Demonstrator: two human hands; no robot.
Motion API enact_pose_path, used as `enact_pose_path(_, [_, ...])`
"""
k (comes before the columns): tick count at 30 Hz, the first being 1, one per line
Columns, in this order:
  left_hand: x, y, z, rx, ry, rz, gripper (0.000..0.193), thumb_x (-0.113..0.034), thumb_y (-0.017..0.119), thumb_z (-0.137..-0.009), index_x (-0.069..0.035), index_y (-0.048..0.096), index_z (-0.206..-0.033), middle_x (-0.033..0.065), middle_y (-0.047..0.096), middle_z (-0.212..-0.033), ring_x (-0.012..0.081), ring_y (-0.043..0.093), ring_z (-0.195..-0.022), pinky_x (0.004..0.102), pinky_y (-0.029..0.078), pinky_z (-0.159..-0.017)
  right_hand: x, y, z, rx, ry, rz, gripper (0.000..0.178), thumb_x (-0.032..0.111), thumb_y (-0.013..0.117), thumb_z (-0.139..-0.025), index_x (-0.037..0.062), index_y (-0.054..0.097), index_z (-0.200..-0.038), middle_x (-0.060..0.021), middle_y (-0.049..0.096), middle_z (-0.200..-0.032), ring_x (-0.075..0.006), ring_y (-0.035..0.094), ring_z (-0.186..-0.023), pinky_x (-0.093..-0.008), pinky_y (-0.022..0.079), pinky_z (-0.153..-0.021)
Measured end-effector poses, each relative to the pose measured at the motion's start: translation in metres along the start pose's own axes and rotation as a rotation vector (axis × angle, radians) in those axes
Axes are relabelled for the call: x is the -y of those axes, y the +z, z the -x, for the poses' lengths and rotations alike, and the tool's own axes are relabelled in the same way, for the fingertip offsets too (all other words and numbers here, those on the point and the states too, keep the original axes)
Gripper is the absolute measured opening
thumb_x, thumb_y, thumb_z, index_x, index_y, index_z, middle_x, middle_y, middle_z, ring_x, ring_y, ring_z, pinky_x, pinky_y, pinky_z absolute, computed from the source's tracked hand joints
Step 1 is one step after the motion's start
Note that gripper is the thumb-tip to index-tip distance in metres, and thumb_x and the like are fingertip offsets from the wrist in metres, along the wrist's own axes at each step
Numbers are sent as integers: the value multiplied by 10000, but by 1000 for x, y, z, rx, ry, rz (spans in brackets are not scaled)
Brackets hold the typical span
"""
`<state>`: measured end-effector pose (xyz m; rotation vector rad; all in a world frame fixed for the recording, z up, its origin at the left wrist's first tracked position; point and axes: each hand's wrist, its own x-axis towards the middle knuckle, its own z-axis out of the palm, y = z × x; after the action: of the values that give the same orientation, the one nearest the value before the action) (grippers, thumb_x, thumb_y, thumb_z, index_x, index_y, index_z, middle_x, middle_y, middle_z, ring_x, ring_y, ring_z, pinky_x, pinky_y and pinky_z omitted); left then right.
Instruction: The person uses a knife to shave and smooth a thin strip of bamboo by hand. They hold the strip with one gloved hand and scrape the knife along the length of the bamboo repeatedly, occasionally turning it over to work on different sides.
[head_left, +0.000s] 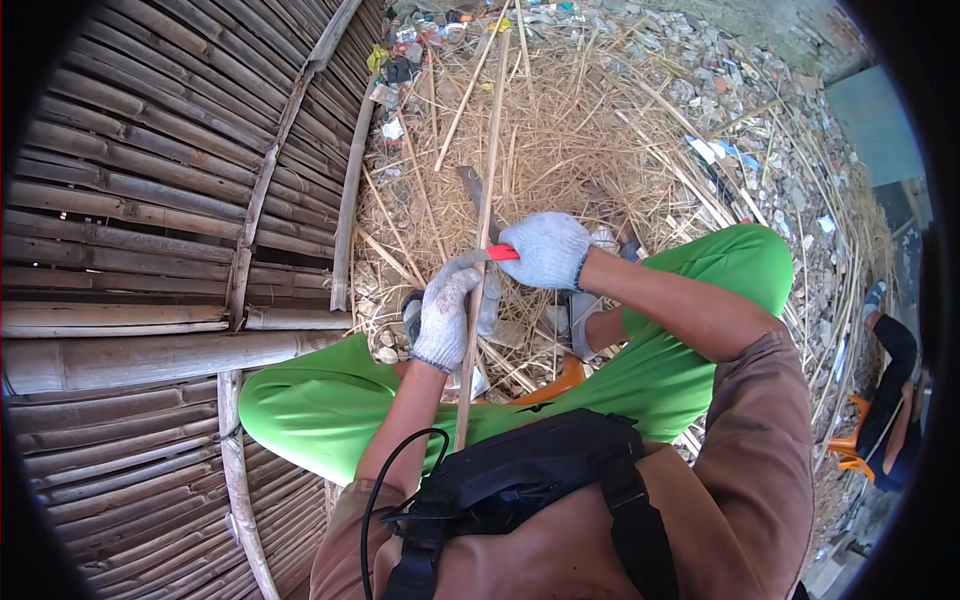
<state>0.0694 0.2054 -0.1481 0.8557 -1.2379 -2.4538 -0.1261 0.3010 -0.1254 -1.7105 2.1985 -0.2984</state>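
My right hand [548, 250], in a pale knitted work glove, is closed round a red-handled knife [502, 253]. Its greyish, curved blade points left across a long bamboo strip [490, 170] and reaches the other glove. Only the front of the handle shows. My left hand [446, 318], gloved the same way, grips the strip just below the blade. The strip runs from the far ground, between my knees, to my lap; its near end lies at my waist. Part of the left fingers is hidden behind the strip.
A wall of bamboo poles [130, 220] stands close on my left. Straw and shavings [560, 130] cover the ground, with rubble [720, 80] beyond. I sit on an orange stool [560, 382]. Another person's leg [893, 345] and an orange stool [848, 440] show far right.
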Motion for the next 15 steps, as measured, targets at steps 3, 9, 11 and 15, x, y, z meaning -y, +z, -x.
enact_pose_path(3, [2, 0, -2, -1, 3, -8, 314, -194, 588, -1004, -8, 579, -1257, 92, 665, -842, 144, 539, -490, 282, 440, -412, 1, 3, 0, 8, -7, 23, 347, 428, 626, -936, 121, 768, -859, -185, 760, -847, -394, 763, -824, -536, 615, -739])
enact_pose_path(9, [9, 5, -3, 15, 17, -105, 254, -184, 535, -1079, -12, 558, -1264, 62, 629, -816, 116, 516, -497, 252, 411, -403, -14, 0, -6, -48, 139, 82, 264, 394, 649, -912, 161, 771, -886, -151, 758, -828, -386, 759, -806, -516, 610, -724])
enact_pose_path(11, [12, 10, 1, 11, 24, -156, 261, -205, 534, -1085, -5, 549, -1253, 58, 614, -808, 114, 492, -481, 248, 394, -392, -23, -10, -9, -99, 207, 14, 264, 391, 651, -908, 160, 778, -890, -151, 760, -829, -386, 760, -803, -516, 612, -723])
enact_pose_path(15, [22, 27, 16, 77, -10, -187, 271, -211, 526, -1090, -2, 541, -1260, 48, 616, -808, 104, 491, -477, 237, 385, -381, -94, -48, -33, -185, 367, 158, 291, 400, 636, -917, 146, 778, -896, -162, 764, -869, -369, 761, -803, -516, 615, -723])
